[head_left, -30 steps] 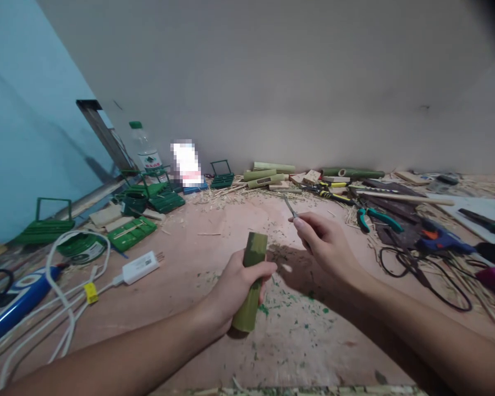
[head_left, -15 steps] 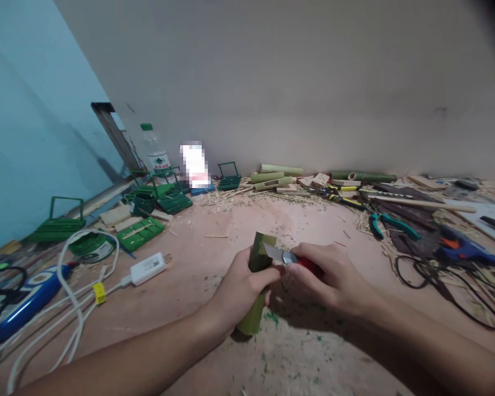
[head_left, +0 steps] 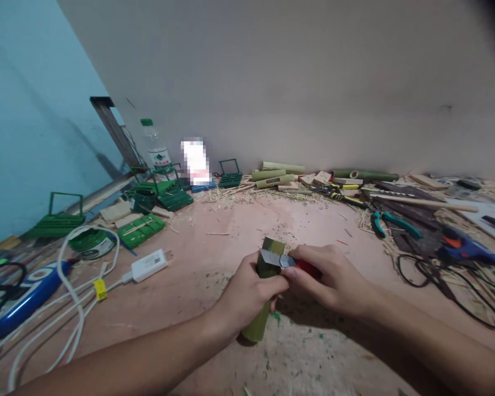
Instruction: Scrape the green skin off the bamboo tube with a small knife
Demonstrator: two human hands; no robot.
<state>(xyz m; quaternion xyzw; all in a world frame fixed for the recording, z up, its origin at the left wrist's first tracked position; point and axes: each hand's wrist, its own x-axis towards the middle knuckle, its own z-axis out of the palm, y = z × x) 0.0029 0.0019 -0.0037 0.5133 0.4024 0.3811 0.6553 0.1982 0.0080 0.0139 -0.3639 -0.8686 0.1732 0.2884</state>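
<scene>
My left hand (head_left: 247,294) is wrapped round a short green bamboo section (head_left: 265,289) that stands tilted on the tabletop. My right hand (head_left: 328,278) grips a red-handled knife (head_left: 291,263). Its short metal blade lies against the upper side of the bamboo, just above my left thumb. Green shavings speckle the surface under the bamboo.
A white charger with cable (head_left: 148,265) and a blue tool (head_left: 22,300) lie at the left. Green painted bamboo pieces (head_left: 140,230) and a water bottle (head_left: 157,154) stand behind. Bamboo tubes (head_left: 277,175), teal pliers (head_left: 391,223), a blue glue gun (head_left: 464,247) and black cable (head_left: 445,286) crowd the right.
A second ago my right hand held the knife up and away from the bamboo. It has since come down and laid the blade on the bamboo's upper side.
</scene>
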